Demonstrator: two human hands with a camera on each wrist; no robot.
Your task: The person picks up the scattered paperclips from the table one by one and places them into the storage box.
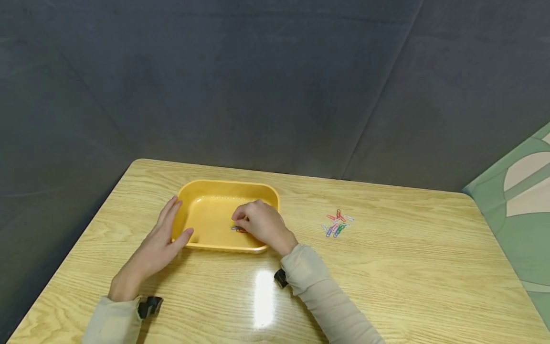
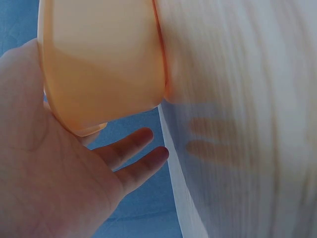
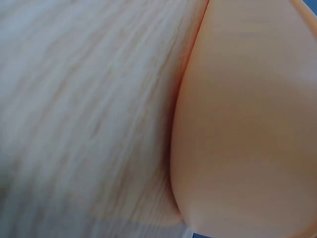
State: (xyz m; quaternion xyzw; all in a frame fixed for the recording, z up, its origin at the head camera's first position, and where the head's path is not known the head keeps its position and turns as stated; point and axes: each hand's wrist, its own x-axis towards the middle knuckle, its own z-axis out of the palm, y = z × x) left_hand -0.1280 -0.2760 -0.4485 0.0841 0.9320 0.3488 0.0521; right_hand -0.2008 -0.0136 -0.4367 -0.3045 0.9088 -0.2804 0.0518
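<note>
A yellow tray (image 1: 210,224) lies on the table. My left hand (image 1: 156,243) is at its near left corner, thumb by the front rim and fingers stretched along the outside; in the left wrist view two fingers of the left hand (image 2: 59,168) extend past the tray wall (image 2: 104,64). My right hand (image 1: 262,222) reaches over the right part of the tray, fingers bent and thumb near the index fingertip. Several paper clips (image 1: 237,229) lie just under those fingertips, partly hidden; I cannot tell whether the fingers pinch one. The right wrist view shows only the tray's outer wall (image 3: 242,129) and tabletop.
To the right of the tray, a loose pile of coloured paper clips (image 1: 337,227) lies on the wooden table (image 1: 408,258). A dark cloth partition (image 1: 275,86) rises behind the table's far edge. Green and beige patterned fabric (image 1: 524,200) hangs at the far right.
</note>
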